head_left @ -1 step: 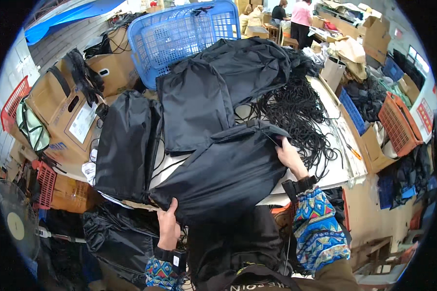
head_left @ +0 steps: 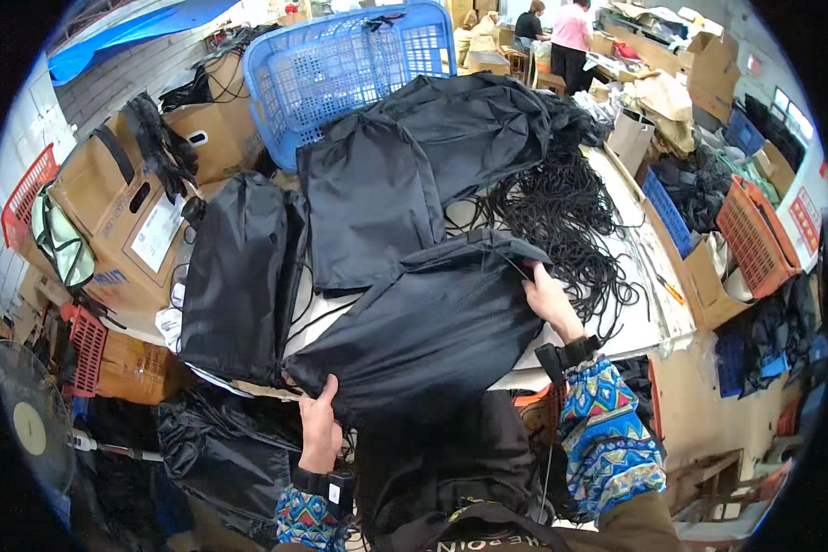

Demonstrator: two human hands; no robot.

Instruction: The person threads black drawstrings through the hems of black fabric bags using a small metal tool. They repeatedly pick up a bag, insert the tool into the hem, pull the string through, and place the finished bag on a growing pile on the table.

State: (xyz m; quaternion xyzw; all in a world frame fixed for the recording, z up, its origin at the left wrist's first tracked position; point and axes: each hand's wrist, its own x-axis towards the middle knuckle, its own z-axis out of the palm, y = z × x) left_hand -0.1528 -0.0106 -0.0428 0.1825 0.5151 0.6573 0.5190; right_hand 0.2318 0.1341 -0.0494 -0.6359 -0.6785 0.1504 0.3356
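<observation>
A black fabric bag [head_left: 423, 322] stretches slantwise between my hands over the near edge of the table. My left hand [head_left: 320, 428] pinches its lower left corner, thumb on top. At its upper right edge, near the folded opening, my right hand [head_left: 552, 299] is closed on the cloth; a thin dark cord shows beside the fingers. Behind it lies a flat black bag [head_left: 368, 202], and to the left a stack of black bags [head_left: 239, 276]. A tangled heap of black cords [head_left: 561, 207] spreads just beyond my right hand.
A blue plastic basket [head_left: 350, 69] stands at the back of the white table [head_left: 649, 317]. Cardboard boxes [head_left: 124, 221] are on the left, a fan [head_left: 29, 428] at lower left. An orange crate [head_left: 759, 235] sits at right. Two people [head_left: 572, 32] are far behind.
</observation>
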